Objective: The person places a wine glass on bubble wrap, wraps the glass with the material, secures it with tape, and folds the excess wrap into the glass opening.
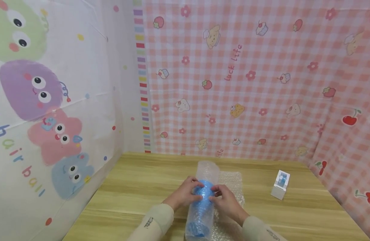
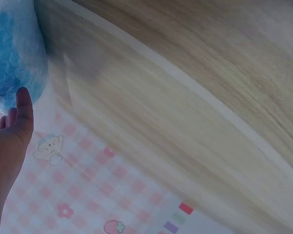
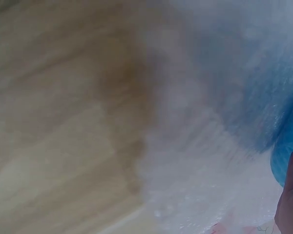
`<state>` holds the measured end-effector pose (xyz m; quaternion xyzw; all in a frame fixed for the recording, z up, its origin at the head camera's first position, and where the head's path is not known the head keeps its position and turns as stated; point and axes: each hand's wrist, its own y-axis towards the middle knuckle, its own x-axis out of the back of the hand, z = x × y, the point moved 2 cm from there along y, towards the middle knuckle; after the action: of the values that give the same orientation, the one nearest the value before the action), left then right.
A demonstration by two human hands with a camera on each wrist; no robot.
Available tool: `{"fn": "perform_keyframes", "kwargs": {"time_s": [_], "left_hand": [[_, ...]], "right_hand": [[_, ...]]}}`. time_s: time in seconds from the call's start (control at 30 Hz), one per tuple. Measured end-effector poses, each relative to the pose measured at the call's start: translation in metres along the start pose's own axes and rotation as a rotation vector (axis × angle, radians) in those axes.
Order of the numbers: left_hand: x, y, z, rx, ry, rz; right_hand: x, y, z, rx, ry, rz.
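A blue cylinder [image 1: 204, 194] lies lengthwise at the middle front of the table, rolled in clear bubble wrap [image 1: 208, 170] that sticks out past its far end. My left hand [image 1: 185, 193] grips its left side, thumb and fingers curled against the wrap. From the right side my right hand [image 1: 228, 201] holds the roll the same way. A loose sheet of the wrap stretches flat on the table to the right, partly under my right forearm. In the left wrist view the wrapped blue cylinder [image 2: 19, 53] shows at the upper left, with one fingertip against it.
On the right of the wooden table [image 1: 136, 187] stands a small white box [image 1: 278, 189] with a light blue part on top. A pink checked cloth [image 1: 263, 93] hangs behind the table, and a white cartoon-print cloth [image 1: 91, 60] hangs along the left.
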<state>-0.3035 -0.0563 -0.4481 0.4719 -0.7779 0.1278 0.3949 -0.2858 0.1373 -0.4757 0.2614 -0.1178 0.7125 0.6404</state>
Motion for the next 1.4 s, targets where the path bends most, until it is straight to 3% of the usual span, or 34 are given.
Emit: {"fn": "perform_keyframes", "kwargs": {"time_s": [0.3, 0.43, 0.67, 0.87, 1.07, 1.4], "left_hand": [[-0.003, 0.004, -0.005, 0.054, 0.050, 0.015], [-0.004, 0.006, -0.006, 0.078, 0.062, 0.019], [-0.005, 0.006, -0.011, 0.074, 0.064, 0.006], [-0.005, 0.008, -0.013, 0.046, 0.082, 0.004], [-0.005, 0.007, -0.008, -0.065, 0.083, -0.009], [-0.011, 0.005, -0.009, 0.004, 0.061, 0.016]], "right_hand": [[0.003, -0.004, -0.005, -0.035, 0.085, 0.012], [0.006, -0.004, -0.005, -0.040, 0.065, 0.029], [0.011, 0.001, 0.000, 0.059, -0.105, 0.008], [0.010, 0.003, 0.003, 0.125, -0.105, -0.024], [0.013, 0.001, 0.001, 0.077, -0.063, -0.027], [0.014, -0.006, -0.004, 0.018, 0.019, -0.011]]}}
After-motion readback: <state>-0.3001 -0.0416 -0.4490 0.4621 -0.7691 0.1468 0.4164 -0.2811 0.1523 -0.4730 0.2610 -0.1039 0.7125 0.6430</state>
